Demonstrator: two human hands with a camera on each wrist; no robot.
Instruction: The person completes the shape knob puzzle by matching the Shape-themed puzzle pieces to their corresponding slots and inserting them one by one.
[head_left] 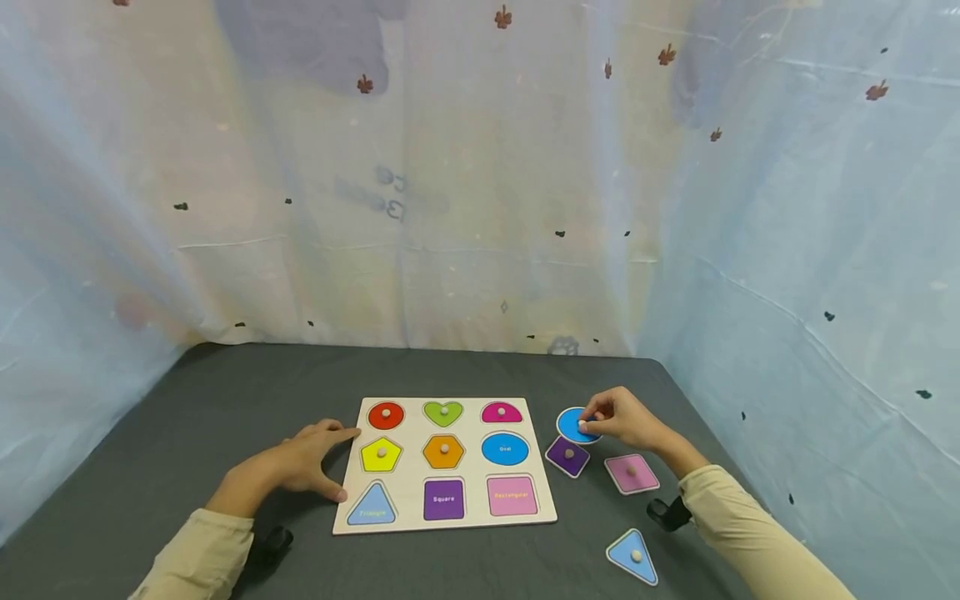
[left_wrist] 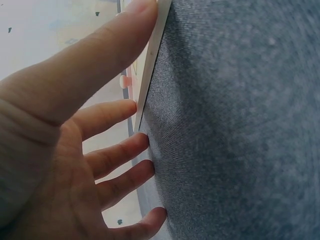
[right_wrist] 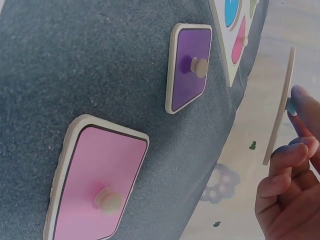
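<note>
Blue oval piece, purple square piece, pink rectangle piece, dark grey tablecloth

You've got long beige sleeves on both arms, left sleeve & right sleeve, plain fabric w/ soft folds, cuffs ending just short of the wrists. Left hand & right hand are bare: no gloves. A small black strap-on unit sits under each wrist.

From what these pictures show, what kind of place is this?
Probably a curtained-off recording booth, not a lived-in room. A dark grey cloth-covered table is enclosed by thin pale sheets on three sides. On it lies only a wooden shape puzzle board with loose pieces beside it, such as the blue triangle piece.
</note>
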